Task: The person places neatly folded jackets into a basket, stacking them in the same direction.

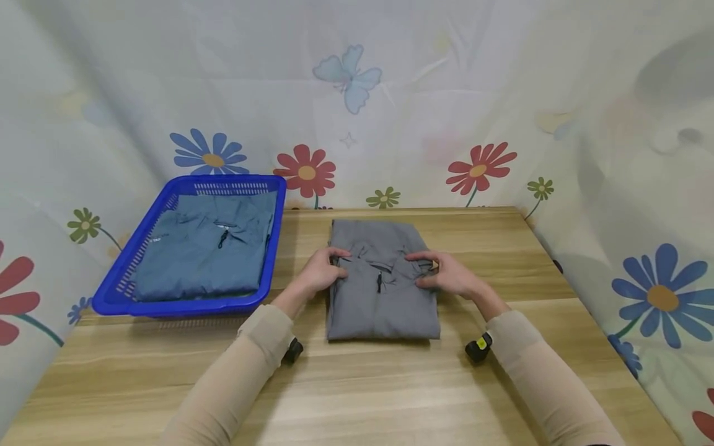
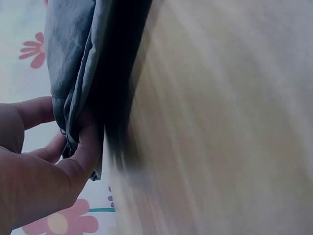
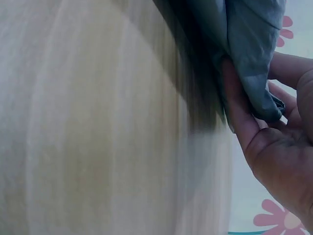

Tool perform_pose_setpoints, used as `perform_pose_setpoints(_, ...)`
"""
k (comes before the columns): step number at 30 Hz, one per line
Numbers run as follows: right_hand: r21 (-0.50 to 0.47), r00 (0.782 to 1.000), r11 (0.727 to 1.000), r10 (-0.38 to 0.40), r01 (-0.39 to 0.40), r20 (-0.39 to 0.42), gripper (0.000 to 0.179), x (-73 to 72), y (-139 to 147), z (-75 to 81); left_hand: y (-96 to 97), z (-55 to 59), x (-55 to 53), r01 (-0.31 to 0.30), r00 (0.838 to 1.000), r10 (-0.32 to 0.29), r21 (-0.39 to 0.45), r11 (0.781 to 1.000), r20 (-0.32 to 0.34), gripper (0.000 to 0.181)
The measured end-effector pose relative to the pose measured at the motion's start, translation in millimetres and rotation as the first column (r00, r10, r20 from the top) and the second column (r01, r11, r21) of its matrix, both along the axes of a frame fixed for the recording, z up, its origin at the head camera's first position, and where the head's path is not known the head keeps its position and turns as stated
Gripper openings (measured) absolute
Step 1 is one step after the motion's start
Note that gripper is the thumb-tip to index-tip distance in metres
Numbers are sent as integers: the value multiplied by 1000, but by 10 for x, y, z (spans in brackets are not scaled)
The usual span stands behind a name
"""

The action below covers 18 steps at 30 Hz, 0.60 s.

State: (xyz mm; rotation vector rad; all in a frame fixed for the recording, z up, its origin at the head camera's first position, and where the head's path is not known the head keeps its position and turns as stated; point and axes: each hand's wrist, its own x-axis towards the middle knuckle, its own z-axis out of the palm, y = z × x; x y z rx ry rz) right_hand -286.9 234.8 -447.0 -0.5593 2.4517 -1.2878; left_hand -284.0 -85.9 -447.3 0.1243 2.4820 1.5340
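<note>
A folded grey jacket point(image 1: 385, 310) with a zip and a dark pull at its collar lies on the wooden table. My left hand point(image 1: 320, 271) grips its left edge, thumb and index finger on top of the cloth. On the opposite edge my right hand point(image 1: 446, 272) holds it in the same way. In the left wrist view, the left hand point(image 2: 54, 161) has the cloth point(image 2: 73, 54) between its fingers, some of them under the fold. The right wrist view has the right hand point(image 3: 274, 142) pinching the other edge, with a finger beneath the cloth point(image 3: 254, 54).
To the left stands a blue plastic basket point(image 1: 273, 248) holding a folded blue-grey jacket point(image 1: 206, 260). The wooden table point(image 1: 379, 396) extends around the grey jacket. A white sheet point(image 1: 401, 124) printed with flowers and a butterfly hangs behind and at both sides.
</note>
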Motion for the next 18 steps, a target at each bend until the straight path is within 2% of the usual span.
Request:
perform_pose_setpoints(8,-33,1000,999,11,-11,-16,61,11,1,80,-24,88,9,-7,1000,7,39,999,-4,46)
perform_pose_setpoints(14,-41,1000,999,5,-6,-25,62,24,2,173,-41,175,19,-11,1000,11,4,1000,-16,44)
perform_pose_setpoints(18,-82,1000,997,-16,16,1,63,20,-9,222,-58,270,29,-6,1000,6,-9,1000,-29,43)
